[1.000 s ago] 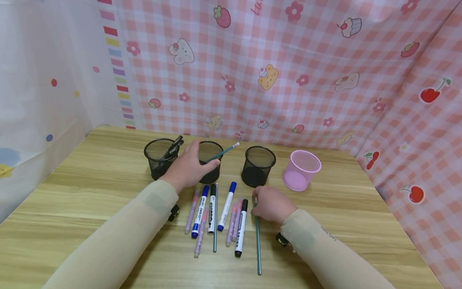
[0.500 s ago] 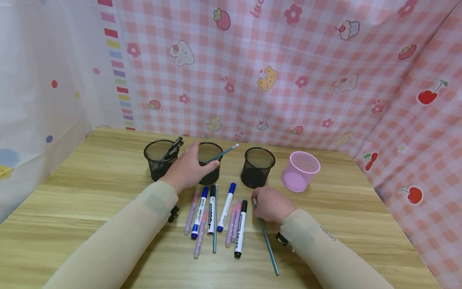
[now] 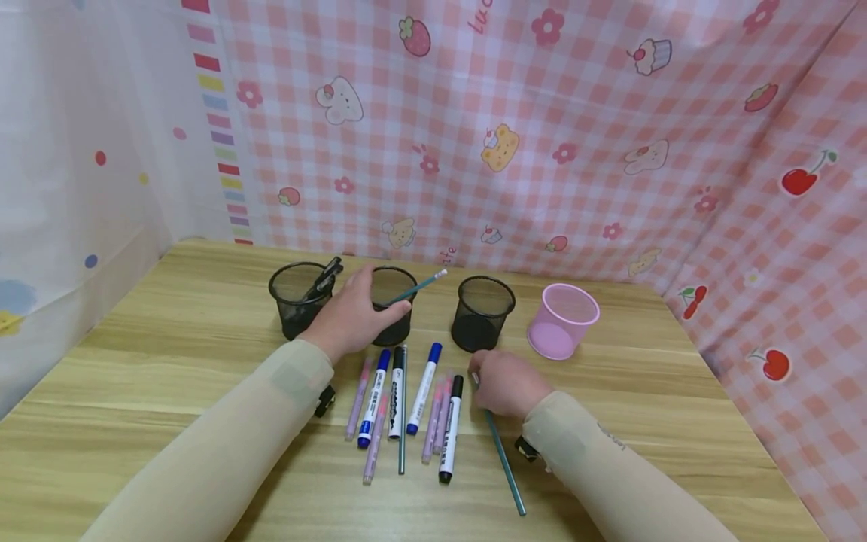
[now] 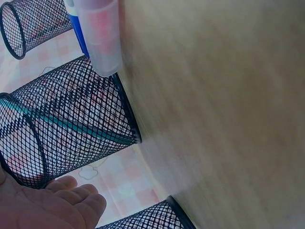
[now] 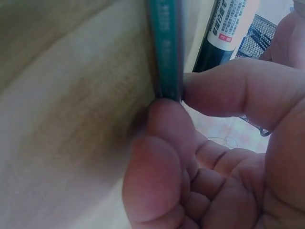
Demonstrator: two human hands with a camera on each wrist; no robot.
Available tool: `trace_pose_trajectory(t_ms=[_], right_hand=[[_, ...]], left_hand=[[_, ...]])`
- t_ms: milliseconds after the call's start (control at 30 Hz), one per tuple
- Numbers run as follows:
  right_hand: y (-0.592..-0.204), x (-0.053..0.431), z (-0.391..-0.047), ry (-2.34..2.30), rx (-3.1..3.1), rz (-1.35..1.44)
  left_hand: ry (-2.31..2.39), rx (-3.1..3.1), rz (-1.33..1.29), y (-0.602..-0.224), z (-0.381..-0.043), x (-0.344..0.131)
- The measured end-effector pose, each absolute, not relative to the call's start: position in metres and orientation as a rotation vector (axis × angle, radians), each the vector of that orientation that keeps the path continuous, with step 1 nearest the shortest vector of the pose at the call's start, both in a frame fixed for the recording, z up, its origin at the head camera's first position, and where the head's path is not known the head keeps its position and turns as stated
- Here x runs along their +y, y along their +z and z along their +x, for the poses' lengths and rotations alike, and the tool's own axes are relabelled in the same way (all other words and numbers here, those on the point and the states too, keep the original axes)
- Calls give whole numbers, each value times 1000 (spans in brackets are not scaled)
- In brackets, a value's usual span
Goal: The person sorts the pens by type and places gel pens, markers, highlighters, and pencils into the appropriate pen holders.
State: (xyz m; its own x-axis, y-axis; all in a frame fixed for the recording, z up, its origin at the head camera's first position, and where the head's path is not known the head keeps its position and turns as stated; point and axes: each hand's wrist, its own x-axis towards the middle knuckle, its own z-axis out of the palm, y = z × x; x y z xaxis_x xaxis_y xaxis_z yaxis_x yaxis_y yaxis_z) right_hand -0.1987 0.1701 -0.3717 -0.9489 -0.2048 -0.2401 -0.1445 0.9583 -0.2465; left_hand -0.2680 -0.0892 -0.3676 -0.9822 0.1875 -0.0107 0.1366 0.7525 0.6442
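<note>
The teal pencil, slanted across the counter near the black-capped marker, is pinched by its far end in the right hand; the second black mesh cup is clasped by the left hand. If lifted off-balance, the pencil could swing and the marker be knocked.

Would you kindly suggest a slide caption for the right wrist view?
The right hand pinches a teal pencil at the wood-grain tabletop, a black-and-white marker beyond.
</note>
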Motion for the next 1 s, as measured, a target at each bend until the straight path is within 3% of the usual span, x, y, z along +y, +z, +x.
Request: trace_pose_trajectory(t_ms=[1000], right_hand=[[-360,182,-205,-1139,2819,-98]], left_hand=[[1054,2862,255,-367,-267,-89]])
